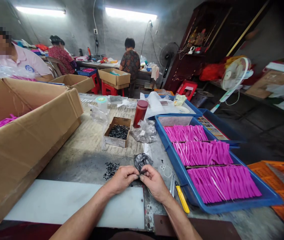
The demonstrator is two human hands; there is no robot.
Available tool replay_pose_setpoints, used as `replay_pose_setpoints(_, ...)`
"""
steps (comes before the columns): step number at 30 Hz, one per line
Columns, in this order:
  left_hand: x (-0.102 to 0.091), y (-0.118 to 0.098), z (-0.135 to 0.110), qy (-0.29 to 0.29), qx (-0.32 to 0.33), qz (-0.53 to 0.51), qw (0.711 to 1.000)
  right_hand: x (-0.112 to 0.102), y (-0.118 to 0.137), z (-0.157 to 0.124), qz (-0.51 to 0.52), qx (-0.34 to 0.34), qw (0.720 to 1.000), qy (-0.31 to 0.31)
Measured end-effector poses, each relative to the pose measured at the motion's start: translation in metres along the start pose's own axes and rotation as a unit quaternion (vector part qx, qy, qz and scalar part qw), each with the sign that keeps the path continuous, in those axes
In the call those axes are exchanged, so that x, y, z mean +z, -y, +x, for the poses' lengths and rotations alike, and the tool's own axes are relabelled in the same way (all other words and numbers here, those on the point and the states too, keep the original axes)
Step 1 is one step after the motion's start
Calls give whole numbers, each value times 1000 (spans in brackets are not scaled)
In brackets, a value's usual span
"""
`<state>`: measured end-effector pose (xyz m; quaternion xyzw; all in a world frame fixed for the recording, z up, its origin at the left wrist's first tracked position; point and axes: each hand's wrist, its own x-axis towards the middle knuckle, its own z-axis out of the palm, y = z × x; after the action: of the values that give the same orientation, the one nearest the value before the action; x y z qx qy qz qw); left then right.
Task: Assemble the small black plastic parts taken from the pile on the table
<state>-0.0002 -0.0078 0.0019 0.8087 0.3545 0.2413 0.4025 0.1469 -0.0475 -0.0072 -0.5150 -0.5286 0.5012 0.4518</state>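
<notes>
Over the near middle of the table, my left hand (123,179) and my right hand (155,183) meet fingertip to fingertip. Both are closed in a pinch on something small and dark, too small to name. Just behind them lies a black plastic bag (143,160), partly hidden by my right fingers. A loose pile of small black pieces (110,170) is left of my left hand. Beneath my left forearm lies a pale flat board (81,200). A thin tool with a yellow handle (182,199) and a loose white string (166,170) lie right of my right hand.
A blue crate (192,200) at right holds rows of purple strips. Behind my hands stand a small carton (115,141) of black pieces and a dark red canister (140,113). A big cardboard box (31,140) fills the left side. Several people sit beyond.
</notes>
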Motion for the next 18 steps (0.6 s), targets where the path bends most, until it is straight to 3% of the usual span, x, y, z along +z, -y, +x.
replay_pose_setpoints(18,0,1,2,5,-18,-1,1000,1,-5,5,14,34,999,18)
